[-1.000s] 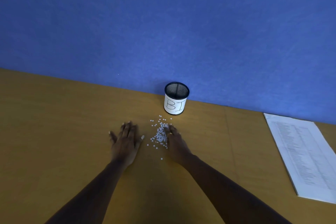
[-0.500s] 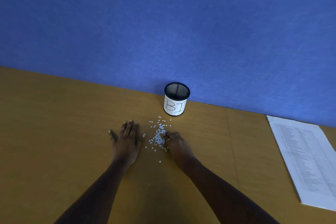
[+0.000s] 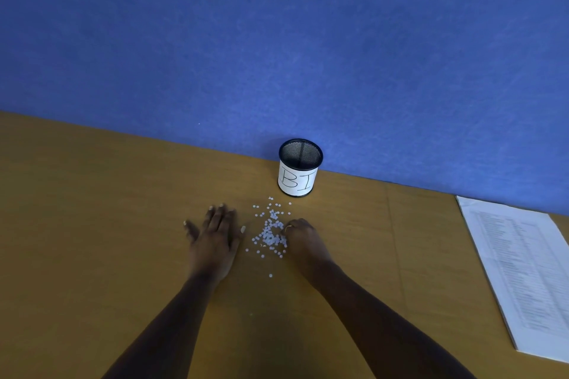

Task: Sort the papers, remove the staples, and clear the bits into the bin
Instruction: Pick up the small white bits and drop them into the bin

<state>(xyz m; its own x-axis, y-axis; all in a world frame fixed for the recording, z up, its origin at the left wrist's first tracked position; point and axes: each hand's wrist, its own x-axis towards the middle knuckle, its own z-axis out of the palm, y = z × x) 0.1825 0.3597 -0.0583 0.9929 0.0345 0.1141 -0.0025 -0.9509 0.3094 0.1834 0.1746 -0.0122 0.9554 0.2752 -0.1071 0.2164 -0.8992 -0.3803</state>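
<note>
A scatter of small white paper bits [image 3: 271, 232] lies on the wooden table [image 3: 92, 224], just in front of the bin [image 3: 299, 168], a black mesh cup with a white label marked "BI". My left hand [image 3: 214, 238] rests flat on the table left of the bits, fingers spread. My right hand [image 3: 300, 238] sits at the right edge of the pile, its fingers curled into the bits with the knuckles up. A ring shows on one finger. How many bits lie under the fingers is hidden.
A stack of printed papers [image 3: 523, 274] lies at the right edge of the table. A blue wall [image 3: 277, 40] rises directly behind the bin. One stray bit [image 3: 270, 275] lies nearer me, between my forearms.
My right hand's fingers have curled in from straight, drawing back through the pile toward me. The bits are bunched closer together. My left hand stays flat in place.
</note>
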